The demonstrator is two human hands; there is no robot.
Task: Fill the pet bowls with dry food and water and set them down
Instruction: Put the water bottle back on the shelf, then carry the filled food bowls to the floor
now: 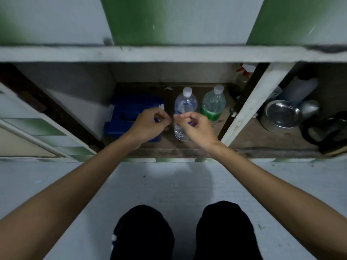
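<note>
A clear water bottle (185,104) with a white cap stands upright in the open low cabinet. My right hand (193,126) hovers just in front of its lower half, fingers loosely curled and holding nothing. My left hand (150,124) hangs the same way over the right end of a blue plastic box (129,111), not gripping it. The two hands are almost touching at the fingertips. A steel pet bowl (282,115) sits in the compartment to the right, out of reach of both hands. No dry food is visible.
A bottle with green liquid (213,104) stands right of the clear one, a spray bottle (243,76) behind it. A white post (249,107) divides the compartments. A black kettle (326,130) sits by the bowl. The cabinet door (37,128) swings open at left. My knees (142,233) are on pale floor.
</note>
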